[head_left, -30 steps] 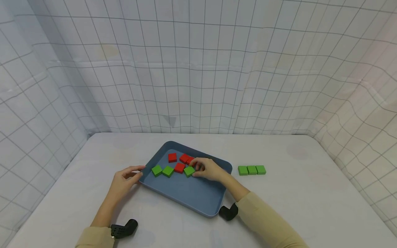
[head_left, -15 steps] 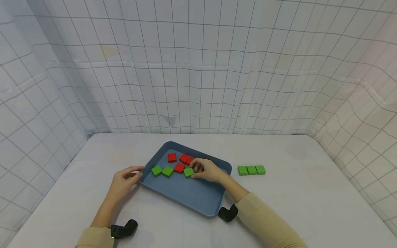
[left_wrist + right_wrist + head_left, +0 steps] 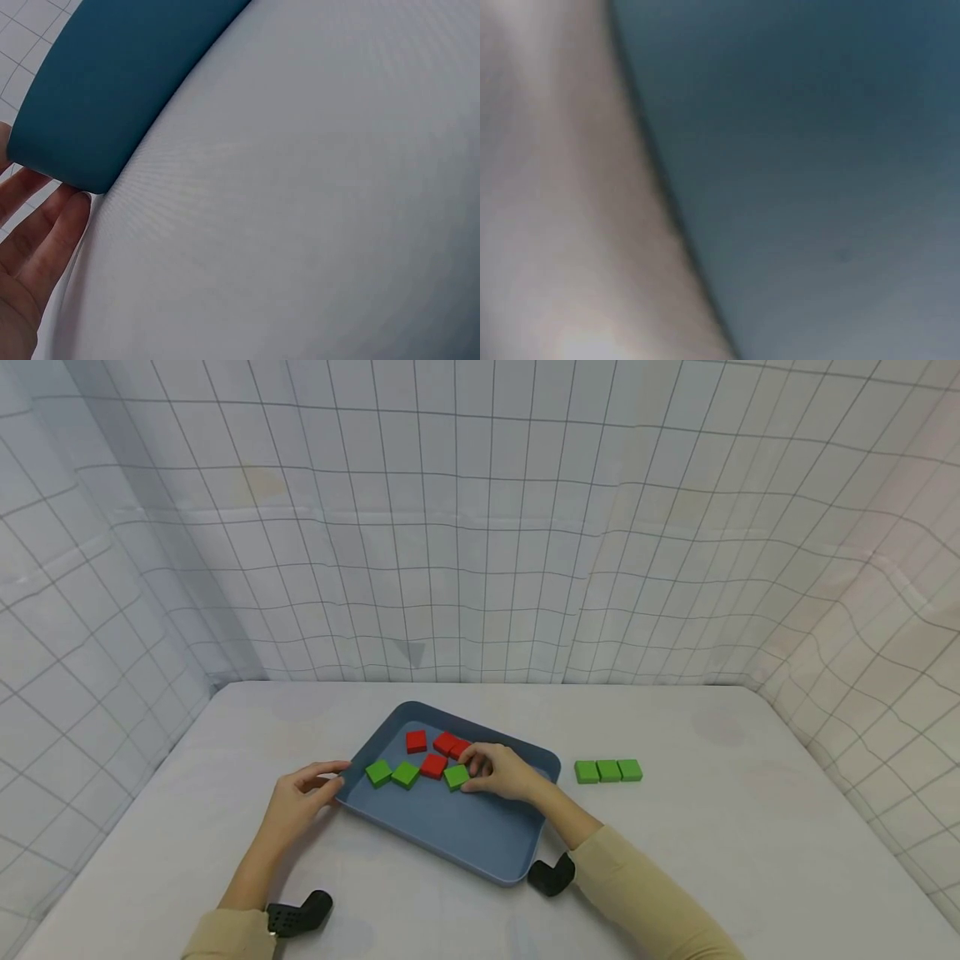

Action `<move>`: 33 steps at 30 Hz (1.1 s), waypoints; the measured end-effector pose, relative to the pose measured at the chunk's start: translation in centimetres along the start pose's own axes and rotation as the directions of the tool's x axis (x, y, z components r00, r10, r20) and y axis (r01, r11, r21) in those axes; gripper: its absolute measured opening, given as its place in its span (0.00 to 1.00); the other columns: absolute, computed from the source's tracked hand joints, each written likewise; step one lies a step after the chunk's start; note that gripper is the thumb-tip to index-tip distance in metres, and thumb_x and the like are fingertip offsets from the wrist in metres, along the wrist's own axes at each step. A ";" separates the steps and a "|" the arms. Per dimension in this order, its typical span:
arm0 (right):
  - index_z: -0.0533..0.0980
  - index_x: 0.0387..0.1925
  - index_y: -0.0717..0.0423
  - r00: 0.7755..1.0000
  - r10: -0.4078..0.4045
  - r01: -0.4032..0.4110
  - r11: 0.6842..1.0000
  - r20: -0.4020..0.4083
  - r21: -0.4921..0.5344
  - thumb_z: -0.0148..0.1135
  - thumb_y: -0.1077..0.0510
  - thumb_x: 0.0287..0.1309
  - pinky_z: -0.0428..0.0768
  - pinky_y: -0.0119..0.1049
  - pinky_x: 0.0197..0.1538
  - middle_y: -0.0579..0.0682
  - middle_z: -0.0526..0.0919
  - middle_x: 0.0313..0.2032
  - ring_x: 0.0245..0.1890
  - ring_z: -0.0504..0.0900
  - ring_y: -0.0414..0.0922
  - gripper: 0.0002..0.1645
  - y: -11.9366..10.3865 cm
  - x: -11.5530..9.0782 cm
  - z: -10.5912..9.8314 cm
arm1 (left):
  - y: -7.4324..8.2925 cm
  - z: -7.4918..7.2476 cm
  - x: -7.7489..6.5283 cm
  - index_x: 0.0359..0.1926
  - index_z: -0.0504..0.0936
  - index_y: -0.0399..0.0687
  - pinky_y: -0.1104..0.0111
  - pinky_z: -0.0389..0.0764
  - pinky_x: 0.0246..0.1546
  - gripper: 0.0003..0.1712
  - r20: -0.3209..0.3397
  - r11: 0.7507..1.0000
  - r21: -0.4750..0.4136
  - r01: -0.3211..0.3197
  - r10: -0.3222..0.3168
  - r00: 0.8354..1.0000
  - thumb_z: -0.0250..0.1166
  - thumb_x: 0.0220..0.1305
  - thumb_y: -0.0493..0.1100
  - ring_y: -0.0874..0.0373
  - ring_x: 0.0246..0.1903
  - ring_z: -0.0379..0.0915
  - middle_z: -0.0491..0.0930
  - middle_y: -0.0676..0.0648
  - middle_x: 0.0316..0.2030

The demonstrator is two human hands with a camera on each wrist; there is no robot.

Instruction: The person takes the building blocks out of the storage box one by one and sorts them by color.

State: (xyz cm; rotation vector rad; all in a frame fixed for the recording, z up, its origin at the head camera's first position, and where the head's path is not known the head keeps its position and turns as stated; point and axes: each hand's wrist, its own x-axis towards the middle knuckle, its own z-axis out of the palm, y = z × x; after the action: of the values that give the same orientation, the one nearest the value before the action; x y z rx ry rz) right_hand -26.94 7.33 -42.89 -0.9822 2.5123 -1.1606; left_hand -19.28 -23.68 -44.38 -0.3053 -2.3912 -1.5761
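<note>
A blue-grey tray (image 3: pixel 480 839) lies slanted on the white table, holding several red and green square blocks. My right hand (image 3: pixel 504 772) reaches in over its right side and pinches a green block (image 3: pixel 456 777) between thumb and fingers. Left of that block sit a red block (image 3: pixel 432 766) and two green blocks, one of them a green block (image 3: pixel 406 775). Behind are more red blocks, with a red block (image 3: pixel 416 742) farthest left. My left hand (image 3: pixel 294 802) touches the tray's left corner with extended fingers; the left wrist view shows fingertips against the tray wall (image 3: pixel 112 90). The right wrist view is blurred.
Three green blocks (image 3: pixel 609 771) stand in a row on the table right of the tray. A black wrist device (image 3: pixel 302 914) is near the left sleeve, another black device (image 3: pixel 552 874) by the right sleeve. Grid-patterned white curtains (image 3: pixel 480 568) enclose the table.
The green block at my right fingers has shifted very slightly left with the hand. My left hand and the tray stay practically still.
</note>
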 end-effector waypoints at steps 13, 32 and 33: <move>0.75 0.43 0.59 1.000 -0.002 0.003 0.999 -0.020 0.046 0.68 0.61 0.48 0.72 0.26 0.29 0.50 0.76 0.31 0.24 0.71 0.37 0.19 -0.2 -0.4 -0.5 | 0.0 0.0 0.0 0.48 0.78 0.32 0.70 0.81 0.28 0.15 0.000 1.000 0.002 0.015 -0.015 1.000 0.59 0.61 0.34 0.67 0.34 0.75 0.78 0.52 0.44; 0.75 0.44 0.59 0.989 -0.046 0.052 0.998 -0.143 0.038 0.69 0.61 0.46 0.73 0.28 0.29 0.52 0.76 0.31 0.27 0.71 0.39 0.21 0.5 -3.1 -3.9 | -0.1 0.0 0.0 0.48 0.78 0.31 0.70 0.81 0.27 0.14 -0.002 1.000 -0.003 -0.006 0.006 1.000 0.59 0.61 0.33 0.67 0.33 0.76 0.77 0.64 0.42; 0.75 0.44 0.59 0.988 -0.042 0.049 0.998 -0.149 0.045 0.69 0.61 0.46 0.72 0.28 0.29 0.53 0.76 0.31 0.27 0.71 0.40 0.21 0.6 -3.3 -4.1 | -0.1 0.0 0.0 0.48 0.78 0.31 0.70 0.81 0.27 0.14 -0.001 1.000 -0.005 -0.008 0.008 1.000 0.59 0.61 0.33 0.67 0.33 0.76 0.77 0.64 0.42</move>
State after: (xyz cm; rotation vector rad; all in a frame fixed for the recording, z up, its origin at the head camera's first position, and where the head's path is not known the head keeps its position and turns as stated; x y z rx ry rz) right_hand -26.52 12.21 -40.88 -0.9801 2.5726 -1.3484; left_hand -19.32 -23.70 -44.46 -0.3137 -2.3827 -1.5787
